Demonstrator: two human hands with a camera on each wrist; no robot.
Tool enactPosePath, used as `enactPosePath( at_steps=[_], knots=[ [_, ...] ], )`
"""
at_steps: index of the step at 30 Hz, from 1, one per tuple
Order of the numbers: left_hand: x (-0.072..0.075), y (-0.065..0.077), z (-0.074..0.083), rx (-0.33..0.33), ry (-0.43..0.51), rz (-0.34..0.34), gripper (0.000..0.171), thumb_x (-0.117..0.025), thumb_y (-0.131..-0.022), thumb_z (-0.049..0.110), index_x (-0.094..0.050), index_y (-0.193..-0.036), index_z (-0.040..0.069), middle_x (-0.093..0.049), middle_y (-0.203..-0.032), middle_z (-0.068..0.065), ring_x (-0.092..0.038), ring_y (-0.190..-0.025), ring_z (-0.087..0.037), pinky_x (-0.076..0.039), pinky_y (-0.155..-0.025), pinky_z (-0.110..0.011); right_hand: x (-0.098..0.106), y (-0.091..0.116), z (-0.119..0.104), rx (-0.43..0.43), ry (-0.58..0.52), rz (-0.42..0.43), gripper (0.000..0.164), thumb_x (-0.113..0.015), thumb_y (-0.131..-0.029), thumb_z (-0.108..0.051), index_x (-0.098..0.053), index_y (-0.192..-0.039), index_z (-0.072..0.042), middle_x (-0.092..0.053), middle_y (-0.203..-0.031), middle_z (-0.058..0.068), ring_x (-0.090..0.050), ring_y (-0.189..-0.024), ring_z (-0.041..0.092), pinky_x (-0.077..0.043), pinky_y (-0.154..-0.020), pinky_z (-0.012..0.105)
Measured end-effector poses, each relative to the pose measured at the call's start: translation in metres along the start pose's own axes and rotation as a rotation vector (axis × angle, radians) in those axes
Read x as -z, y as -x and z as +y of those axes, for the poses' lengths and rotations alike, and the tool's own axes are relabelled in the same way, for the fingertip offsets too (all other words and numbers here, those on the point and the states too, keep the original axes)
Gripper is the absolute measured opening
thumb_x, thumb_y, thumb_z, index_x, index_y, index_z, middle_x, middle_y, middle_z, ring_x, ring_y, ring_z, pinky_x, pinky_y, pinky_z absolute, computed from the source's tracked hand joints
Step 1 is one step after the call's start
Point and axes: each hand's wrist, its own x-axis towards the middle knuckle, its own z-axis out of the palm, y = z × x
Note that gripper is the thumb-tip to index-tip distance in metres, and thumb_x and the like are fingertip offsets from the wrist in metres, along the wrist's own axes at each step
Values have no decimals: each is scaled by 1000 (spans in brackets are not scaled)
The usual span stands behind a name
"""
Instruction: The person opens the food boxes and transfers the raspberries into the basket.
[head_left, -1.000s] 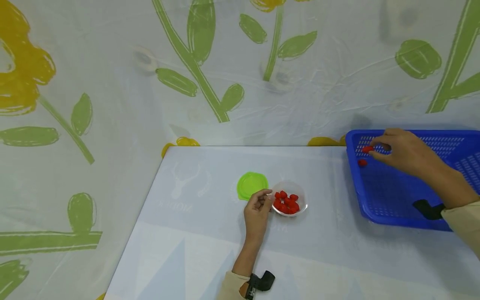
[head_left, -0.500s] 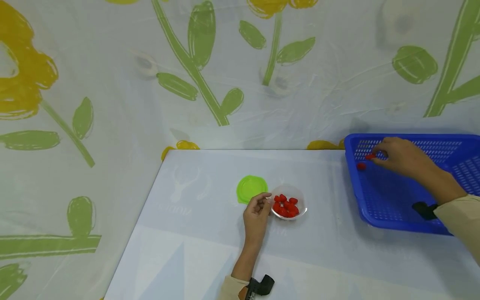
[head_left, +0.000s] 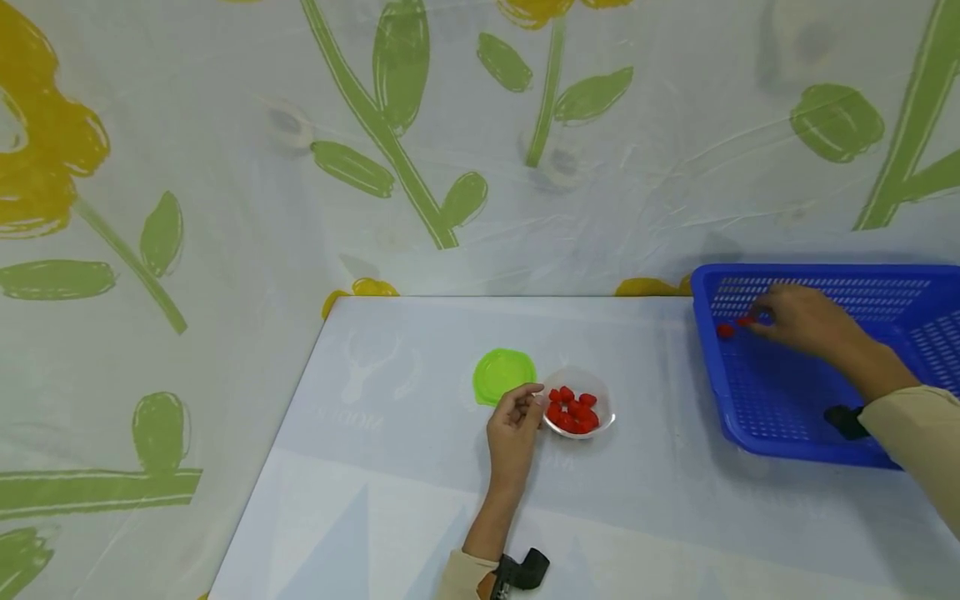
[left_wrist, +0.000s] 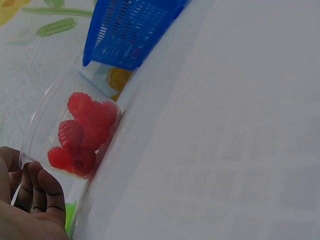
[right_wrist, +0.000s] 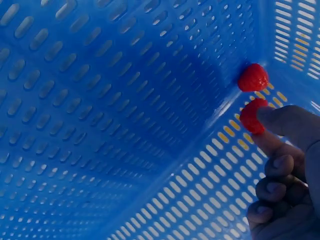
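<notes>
My right hand (head_left: 806, 321) reaches into the blue plastic basket (head_left: 716, 383) and pinches a red raspberry (right_wrist: 254, 116) between thumb and index finger. A second raspberry (right_wrist: 253, 77) lies in the basket's corner just beyond it. Over on the table, my left hand (head_left: 513, 421) holds the rim of a clear plastic bowl (head_left: 577, 375) between thumb and fingertips. Several raspberries (left_wrist: 82, 130) are heaped inside that bowl, which shows from the side in the left wrist view.
A bright green lid (head_left: 504, 375) lies on the white table (head_left: 420, 500) behind my left hand. The basket stands at the right, near the flower-printed curtain (head_left: 675, 167) that hangs along the table's back edge.
My right hand has sunk a little lower into the basket, still pinching its raspberry. The left hand stays at the bowl's rim, and the bowl has not moved.
</notes>
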Motion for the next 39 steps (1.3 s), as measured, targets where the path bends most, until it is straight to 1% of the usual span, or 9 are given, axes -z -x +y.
enactPosePath(
  at_steps=[1,7,14,20,26,29,31,36,39],
  knots=[
    [0,1,3,4,-1,-5,24,-58,-90,13,-60,-112,4,-59,-93,-16,-54,-74,-17,-52,-63,-29,-1,0,1,-2,2,2,19,-73,-73,-13,-68,-83,3,-58,-80,13,-55,-74,30,-45,-64,48],
    [0,1,4,-23,-7,2,23,-58,-90,10,-60,-112,3,-57,-92,-20,-54,-73,-19,-52,-62,-34,-5,-1,3,19,4,2,18,-73,-72,-11,-68,-83,2,-60,-79,12,-56,-74,30,-46,-64,47],
    [-1,1,5,-33,3,16,22,-59,-89,7,-61,-111,2,-57,-91,-21,-54,-72,-17,-52,-61,-36,-7,-1,2,23,3,-71,20,-73,-72,-10,-66,-83,5,-60,-81,14,-57,-75,32,-47,-65,48],
    [-1,1,5,-31,3,13,22,-58,-89,7,-60,-111,2,-57,-91,-19,-54,-72,-17,-52,-61,-39,-7,-1,2,20,25,-79,21,-73,-73,-13,-66,-82,5,-59,-78,12,-57,-72,31,-47,-63,47],
    [-1,1,4,-52,-6,13,22,-58,-89,6,-60,-111,2,-57,-91,-21,-54,-71,-15,-52,-61,-39,-5,-1,-1,-5,11,-48,19,-71,-73,-13,-68,-84,3,-62,-81,14,-58,-77,34,-46,-67,49],
    [-1,1,3,-50,-2,7,22,-58,-90,7,-60,-111,2,-57,-91,-21,-54,-72,-16,-52,-61,-38,-2,0,-3,-1,16,-34,19,-71,-73,-13,-68,-83,3,-62,-81,15,-57,-77,35,-45,-67,50],
    [-1,0,3,-45,-4,5,23,-58,-90,7,-60,-111,2,-57,-90,-20,-54,-72,-18,-52,-61,-37,1,2,-6,19,22,-19,19,-71,-73,-13,-68,-82,3,-62,-81,15,-57,-77,35,-45,-67,50],
    [0,0,5,-37,4,7,23,-58,-90,7,-61,-111,1,-57,-90,-20,-54,-72,-22,-52,-61,-34,15,5,-18,42,27,9,22,-71,-75,-14,-68,-87,3,-62,-84,16,-57,-79,34,-45,-68,50],
    [0,0,5,-35,9,7,23,-59,-89,7,-61,-111,1,-56,-90,-19,-54,-71,-22,-52,-61,-30,25,7,-29,46,27,26,24,-71,-76,-15,-67,-91,4,-60,-85,15,-56,-79,33,-45,-67,49]
  ],
)
